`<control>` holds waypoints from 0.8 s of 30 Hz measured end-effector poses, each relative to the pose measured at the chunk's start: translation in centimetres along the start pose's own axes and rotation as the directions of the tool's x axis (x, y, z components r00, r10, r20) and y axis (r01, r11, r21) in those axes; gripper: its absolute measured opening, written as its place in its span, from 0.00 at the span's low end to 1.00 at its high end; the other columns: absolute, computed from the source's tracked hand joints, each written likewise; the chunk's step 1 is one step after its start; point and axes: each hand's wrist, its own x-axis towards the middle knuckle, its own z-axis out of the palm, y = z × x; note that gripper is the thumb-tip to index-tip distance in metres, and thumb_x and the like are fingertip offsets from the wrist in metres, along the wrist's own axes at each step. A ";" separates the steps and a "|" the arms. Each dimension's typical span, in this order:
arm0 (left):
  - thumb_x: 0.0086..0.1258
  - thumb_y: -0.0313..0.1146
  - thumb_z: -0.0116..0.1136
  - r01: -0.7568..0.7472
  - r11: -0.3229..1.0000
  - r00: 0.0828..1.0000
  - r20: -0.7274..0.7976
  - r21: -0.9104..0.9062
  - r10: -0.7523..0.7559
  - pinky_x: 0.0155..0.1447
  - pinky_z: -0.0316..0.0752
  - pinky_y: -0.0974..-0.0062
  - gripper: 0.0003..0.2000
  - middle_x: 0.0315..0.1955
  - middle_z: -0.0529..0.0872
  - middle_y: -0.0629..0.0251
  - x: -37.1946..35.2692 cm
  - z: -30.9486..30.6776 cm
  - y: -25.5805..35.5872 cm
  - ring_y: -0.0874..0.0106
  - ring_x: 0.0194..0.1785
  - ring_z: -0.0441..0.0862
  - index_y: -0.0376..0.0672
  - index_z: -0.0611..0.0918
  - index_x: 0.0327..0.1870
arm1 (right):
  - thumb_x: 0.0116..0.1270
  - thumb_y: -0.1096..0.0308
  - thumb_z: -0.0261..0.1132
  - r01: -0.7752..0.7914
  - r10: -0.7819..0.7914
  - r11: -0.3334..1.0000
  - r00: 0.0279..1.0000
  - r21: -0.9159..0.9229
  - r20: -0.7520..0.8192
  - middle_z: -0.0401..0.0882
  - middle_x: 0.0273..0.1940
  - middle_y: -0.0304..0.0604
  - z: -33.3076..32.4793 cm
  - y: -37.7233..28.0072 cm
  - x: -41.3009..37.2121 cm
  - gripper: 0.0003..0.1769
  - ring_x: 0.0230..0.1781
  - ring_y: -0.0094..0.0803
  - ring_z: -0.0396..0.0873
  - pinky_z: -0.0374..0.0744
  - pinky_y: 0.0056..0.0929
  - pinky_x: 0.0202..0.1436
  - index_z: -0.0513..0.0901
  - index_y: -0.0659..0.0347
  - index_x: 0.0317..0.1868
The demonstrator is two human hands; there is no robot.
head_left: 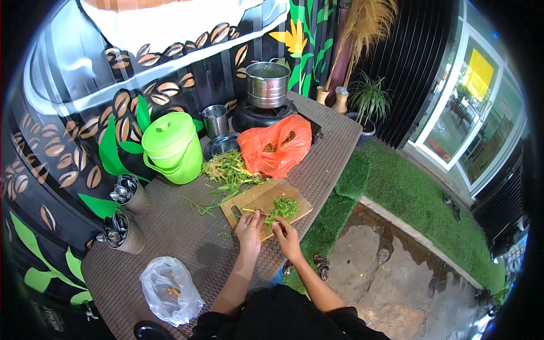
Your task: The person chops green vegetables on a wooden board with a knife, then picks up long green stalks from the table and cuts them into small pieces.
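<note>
A wooden cutting board [243, 199] lies on the woven-textured table, with a pile of picked green leaves [285, 207] on it. Over the board's near edge, my left hand [249, 231] is closed on a leafy green stem, whose pale end sticks out past the fingers. Close beside it, my right hand [287, 238] pinches the leafy part of the same sprig [270, 219]. Behind the board lies a heap of leafy greens [229, 170] with stems and roots, touching an orange plastic bag [277, 147] that holds more greens.
A lidded green bucket [173, 148] stands at the wall, near two cups of spoons [133, 195]. A steel pot [267, 85] sits on a stove [263, 115] at the far end, by a steel cup [216, 120]. A clear plastic bag [170, 289] lies at the near left.
</note>
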 end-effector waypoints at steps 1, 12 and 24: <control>0.67 0.25 0.59 0.002 1.000 1.000 -0.001 0.001 -0.002 0.54 0.77 0.75 0.06 0.39 0.81 0.64 -0.2 0.1 0.0 0.72 0.45 0.80 0.39 0.75 0.40 | 0.70 0.65 0.59 -0.014 0.012 0.996 1.000 -0.083 -0.015 0.69 0.21 0.35 0.0 -0.5 0.0 0.16 0.23 0.19 0.67 0.66 0.24 0.26 0.76 0.67 0.52; 0.63 0.25 0.63 -0.318 0.913 0.932 -0.094 0.255 0.351 0.44 0.81 0.74 0.10 0.35 0.80 0.65 0.2 -0.2 2.1 0.76 0.40 0.79 0.37 0.76 0.43 | 0.72 0.61 0.55 -0.117 0.127 0.991 0.974 -0.062 0.187 0.70 0.19 0.36 1.5 2.0 5.3 0.19 0.18 0.21 0.68 0.67 0.24 0.23 0.75 0.62 0.58; 0.64 0.27 0.64 -0.297 0.920 0.930 -0.141 0.256 0.339 0.43 0.80 0.74 0.12 0.37 0.81 0.63 1.0 -1.3 1.7 0.75 0.41 0.79 0.35 0.76 0.45 | 0.74 0.61 0.51 0.032 -0.050 0.989 0.990 0.143 0.130 0.65 0.22 0.30 0.1 -0.9 0.9 0.18 0.22 0.16 0.61 0.61 0.19 0.25 0.73 0.61 0.59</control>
